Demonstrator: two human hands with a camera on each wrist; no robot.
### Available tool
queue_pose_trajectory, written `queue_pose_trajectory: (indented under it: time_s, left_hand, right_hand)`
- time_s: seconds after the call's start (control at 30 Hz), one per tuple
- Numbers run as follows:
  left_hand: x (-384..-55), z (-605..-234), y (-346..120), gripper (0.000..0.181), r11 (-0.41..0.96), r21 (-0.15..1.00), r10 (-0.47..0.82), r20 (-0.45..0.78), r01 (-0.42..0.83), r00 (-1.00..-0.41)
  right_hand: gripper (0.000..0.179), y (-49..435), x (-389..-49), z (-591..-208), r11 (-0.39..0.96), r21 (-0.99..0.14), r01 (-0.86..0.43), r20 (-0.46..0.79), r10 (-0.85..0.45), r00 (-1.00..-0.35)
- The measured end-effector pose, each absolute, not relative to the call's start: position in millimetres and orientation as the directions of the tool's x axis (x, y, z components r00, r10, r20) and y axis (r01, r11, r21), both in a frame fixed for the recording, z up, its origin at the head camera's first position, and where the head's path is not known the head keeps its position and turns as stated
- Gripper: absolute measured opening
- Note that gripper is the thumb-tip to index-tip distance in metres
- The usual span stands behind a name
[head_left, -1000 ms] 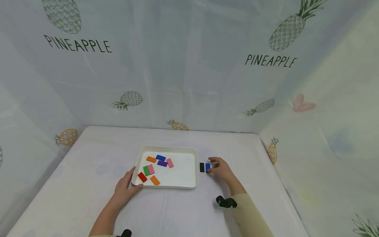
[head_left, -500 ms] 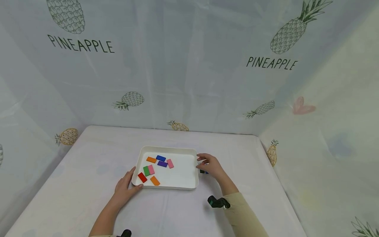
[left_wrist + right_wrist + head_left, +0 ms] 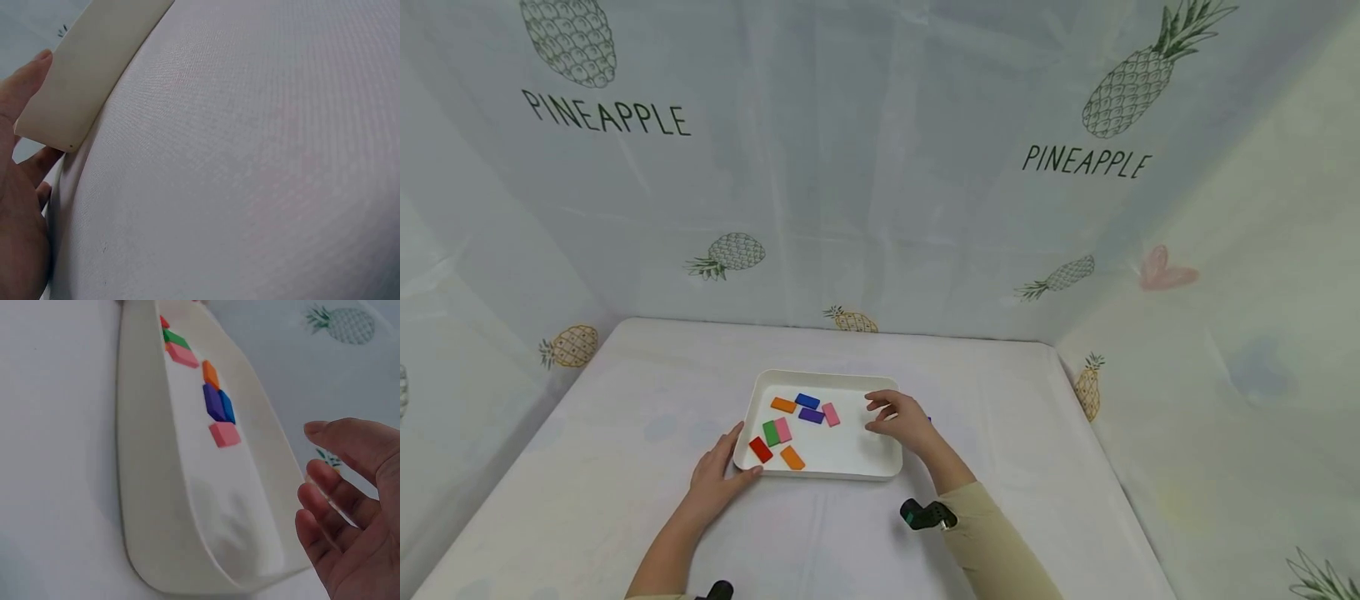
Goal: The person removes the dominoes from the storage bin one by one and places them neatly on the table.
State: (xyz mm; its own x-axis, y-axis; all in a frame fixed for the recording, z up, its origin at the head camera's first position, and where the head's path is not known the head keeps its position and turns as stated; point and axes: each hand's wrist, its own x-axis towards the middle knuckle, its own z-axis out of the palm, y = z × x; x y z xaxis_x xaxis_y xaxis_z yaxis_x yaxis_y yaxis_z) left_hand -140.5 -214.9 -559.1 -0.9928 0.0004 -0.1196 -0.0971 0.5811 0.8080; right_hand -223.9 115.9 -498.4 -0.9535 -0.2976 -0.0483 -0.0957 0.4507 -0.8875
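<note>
A shallow white tray (image 3: 850, 458) holds several coloured rectangular blocks, mostly in its left half. Among them are a red block (image 3: 761, 450), a green block (image 3: 771, 432), a purple block (image 3: 811, 415), a blue block (image 3: 808, 401) and a pink block (image 3: 831, 414). My left hand (image 3: 713, 485) rests at the tray's front left corner, fingers along the left wall and thumb at the front rim. Over the tray's right part hovers my right hand (image 3: 901, 421), fingers loosely bent; the right wrist view shows nothing in its palm or fingers (image 3: 328, 537).
A sliver of another blue block (image 3: 929, 419) shows on the cloth-covered table (image 3: 820, 542) behind my right wrist. Pineapple-printed curtain (image 3: 880, 167) surrounds the table's back and sides. A dark wrist device (image 3: 928, 514) sits by my right sleeve (image 3: 992, 542).
My right hand has moved left from the blue and black blocks beside the tray to above the tray's right part. Its arm now covers the black block. The left hand stays put.
</note>
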Motion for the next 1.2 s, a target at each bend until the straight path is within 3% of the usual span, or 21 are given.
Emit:
queue_pose_trajectory:
  time_s: [0.3, 0.8, 1.2]
  left_hand:
    - [-140, -558, -216, 0.092, 0.573, 0.813, 0.008, -0.13, -0.102, -0.991]
    - [-142, -562, -216, 0.092, 0.586, 0.806, 0.005, -0.116, -0.091, -0.993]
    - [-143, -564, -217, 0.092, 0.59, 0.802, -0.001, -0.116, -0.095, -0.993]
  right_hand:
    - [0.05, 91, -223, -512, 0.443, -0.893, -0.079, -0.085, -0.339, -0.937]
    - [0.042, 70, -236, -538, 0.5, -0.865, -0.042, -0.112, -0.274, -0.955]
    - [0.048, 61, -248, -544, 0.565, -0.825, -0.016, -0.175, -0.282, -0.943]
